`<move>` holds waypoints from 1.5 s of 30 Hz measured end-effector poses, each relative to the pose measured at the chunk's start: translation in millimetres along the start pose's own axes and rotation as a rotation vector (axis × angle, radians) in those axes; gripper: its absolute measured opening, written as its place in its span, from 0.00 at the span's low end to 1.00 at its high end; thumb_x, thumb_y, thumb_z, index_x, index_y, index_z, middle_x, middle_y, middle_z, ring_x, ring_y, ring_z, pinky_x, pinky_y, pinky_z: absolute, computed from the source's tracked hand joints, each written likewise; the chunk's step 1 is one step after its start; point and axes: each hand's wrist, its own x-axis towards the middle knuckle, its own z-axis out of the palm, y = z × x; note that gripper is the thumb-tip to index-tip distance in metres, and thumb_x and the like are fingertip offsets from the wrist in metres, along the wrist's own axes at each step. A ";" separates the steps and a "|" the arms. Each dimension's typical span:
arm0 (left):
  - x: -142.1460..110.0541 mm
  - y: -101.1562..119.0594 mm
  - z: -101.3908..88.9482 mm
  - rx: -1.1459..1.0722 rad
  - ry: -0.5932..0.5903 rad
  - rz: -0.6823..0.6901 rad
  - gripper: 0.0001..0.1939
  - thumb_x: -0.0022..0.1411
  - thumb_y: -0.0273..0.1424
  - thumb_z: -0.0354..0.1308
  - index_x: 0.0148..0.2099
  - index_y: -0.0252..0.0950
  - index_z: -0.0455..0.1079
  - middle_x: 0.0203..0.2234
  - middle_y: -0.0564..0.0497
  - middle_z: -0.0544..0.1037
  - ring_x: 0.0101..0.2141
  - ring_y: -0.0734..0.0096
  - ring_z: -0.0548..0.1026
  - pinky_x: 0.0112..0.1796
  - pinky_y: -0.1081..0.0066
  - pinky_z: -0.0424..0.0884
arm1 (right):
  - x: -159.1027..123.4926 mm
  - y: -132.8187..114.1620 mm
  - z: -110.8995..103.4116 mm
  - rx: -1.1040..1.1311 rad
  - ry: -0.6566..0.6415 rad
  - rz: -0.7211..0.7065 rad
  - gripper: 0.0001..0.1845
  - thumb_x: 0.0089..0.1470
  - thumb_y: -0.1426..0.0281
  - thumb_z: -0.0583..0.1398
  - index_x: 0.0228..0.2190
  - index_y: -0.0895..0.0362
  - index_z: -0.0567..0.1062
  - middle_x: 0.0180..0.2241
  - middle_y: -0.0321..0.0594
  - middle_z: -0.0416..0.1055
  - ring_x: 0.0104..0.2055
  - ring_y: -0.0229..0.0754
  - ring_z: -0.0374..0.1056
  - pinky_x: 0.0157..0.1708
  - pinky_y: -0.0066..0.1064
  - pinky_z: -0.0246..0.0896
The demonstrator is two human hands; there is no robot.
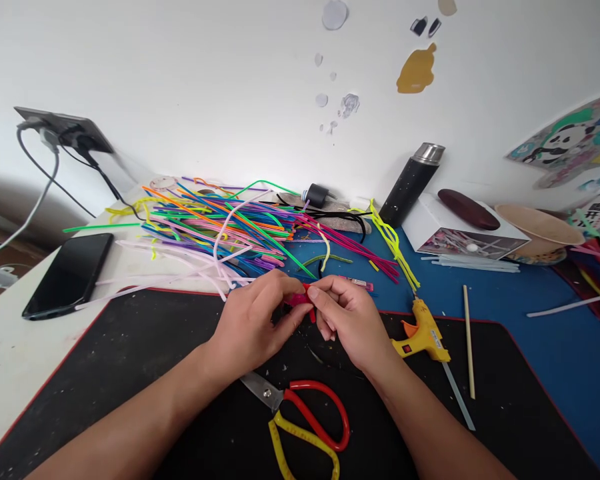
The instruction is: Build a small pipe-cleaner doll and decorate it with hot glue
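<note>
My left hand [260, 317] and my right hand [353, 317] meet above the black mat. Between them is a small red and magenta piece of pipe cleaner [300, 300], mostly covered by my fingers. The left thumb and fingers are closed around its magenta part, while the right thumb and forefinger pinch its red end. Below the hands lie scissors [313, 417] with one red and one yellow handle loop; their blades run under my left hand. Right of my right hand rests a yellow hot glue gun [425, 337] with a glue stick in its back.
Many coloured pipe cleaners [220, 230] are heaped behind the mat [170, 347]. A phone [67, 277] lies left. Toward the right are a black thermos [413, 183], a white box [465, 230], a bowl [540, 223], glue sticks [473, 263] and a wooden stick [469, 343].
</note>
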 end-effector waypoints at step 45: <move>8.3 -0.7 -6.8 -0.254 -0.003 -0.159 0.03 0.71 0.27 0.64 0.46 0.39 0.76 0.37 0.50 0.81 0.36 0.69 0.78 0.32 0.74 0.73 | -1.2 -2.8 -0.7 0.010 -0.046 0.023 0.17 0.61 0.54 0.66 0.34 0.56 0.78 0.14 0.24 0.62 0.14 0.32 0.57 0.17 0.25 0.48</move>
